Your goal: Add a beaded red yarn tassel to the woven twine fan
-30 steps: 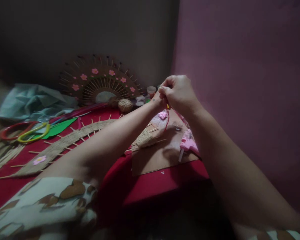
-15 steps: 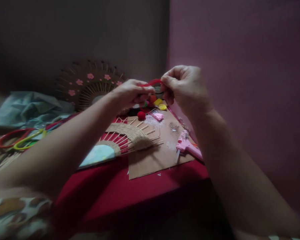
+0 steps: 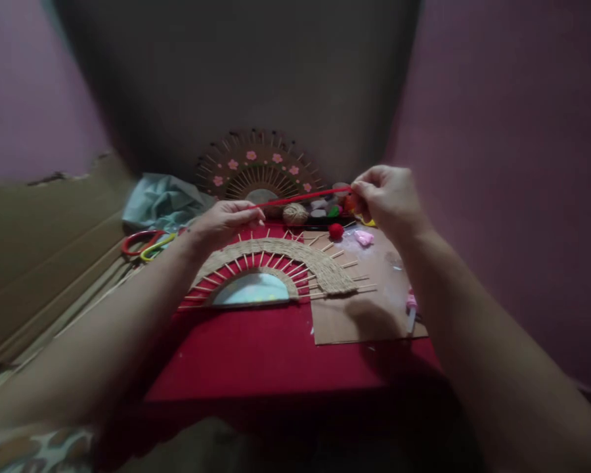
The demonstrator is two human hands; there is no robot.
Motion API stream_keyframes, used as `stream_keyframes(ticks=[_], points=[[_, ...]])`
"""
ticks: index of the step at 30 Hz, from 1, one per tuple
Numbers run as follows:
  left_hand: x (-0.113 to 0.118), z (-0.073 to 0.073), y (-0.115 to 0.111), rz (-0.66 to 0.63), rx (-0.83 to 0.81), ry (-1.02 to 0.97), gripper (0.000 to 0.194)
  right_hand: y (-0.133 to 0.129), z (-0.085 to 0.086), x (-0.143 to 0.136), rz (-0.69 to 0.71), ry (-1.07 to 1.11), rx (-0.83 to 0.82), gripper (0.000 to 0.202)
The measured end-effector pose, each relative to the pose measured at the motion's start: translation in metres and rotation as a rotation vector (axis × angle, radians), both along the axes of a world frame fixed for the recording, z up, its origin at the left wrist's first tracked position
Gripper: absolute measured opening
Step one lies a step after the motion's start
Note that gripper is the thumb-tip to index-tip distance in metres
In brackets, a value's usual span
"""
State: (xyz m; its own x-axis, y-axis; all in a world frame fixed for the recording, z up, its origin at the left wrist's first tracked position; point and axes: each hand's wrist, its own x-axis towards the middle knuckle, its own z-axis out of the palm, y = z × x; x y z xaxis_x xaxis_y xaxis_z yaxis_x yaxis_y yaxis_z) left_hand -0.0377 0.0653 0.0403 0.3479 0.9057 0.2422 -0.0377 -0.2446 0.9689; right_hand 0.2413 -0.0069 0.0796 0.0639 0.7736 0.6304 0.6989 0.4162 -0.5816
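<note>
A thin red strand (image 3: 305, 196) is stretched nearly straight between my two hands, above the table. My left hand (image 3: 229, 218) pinches its left end. At the right end, slightly higher, my right hand (image 3: 387, 196) grips it between thumb and fingertips. The strand's exact material cannot be made out. Below lies a half-round fan of thin sticks (image 3: 276, 248), woven with a band of tan twine and with a pale blue half-disc (image 3: 251, 290) at its centre. A small red ball (image 3: 335, 231) rests behind the fan's right side.
A cardboard sheet (image 3: 345, 322) lies on the red-covered table (image 3: 236, 358). A pink lump (image 3: 364, 238) sits on it; a pink glue gun (image 3: 412, 301) is partly behind my right arm. Farther back are a twine ball (image 3: 294, 214), a flowered fan (image 3: 261, 164), cloth (image 3: 162, 203) and scissors (image 3: 142, 243).
My hands have moved apart, and the red strand between them has gone from short and curved to long and taut. The view has swung left, showing more of the table and cardboard at left.
</note>
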Motion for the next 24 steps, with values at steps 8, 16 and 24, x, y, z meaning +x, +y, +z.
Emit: stream_keyframes(ticks=[8, 16, 24], points=[[-0.027, -0.023, -0.006, 0.048, -0.070, -0.081, 0.023, 0.014, -0.028, -0.013, -0.106, 0.431, -0.206, 0.019], [-0.038, -0.028, -0.010, 0.249, -0.100, -0.118, 0.025, 0.042, -0.059, -0.030, -0.124, 0.397, -0.300, 0.015], [-0.053, -0.032, -0.010, 0.405, -0.112, -0.150, 0.015, 0.064, -0.077, -0.046, -0.086, 0.362, -0.369, 0.012]])
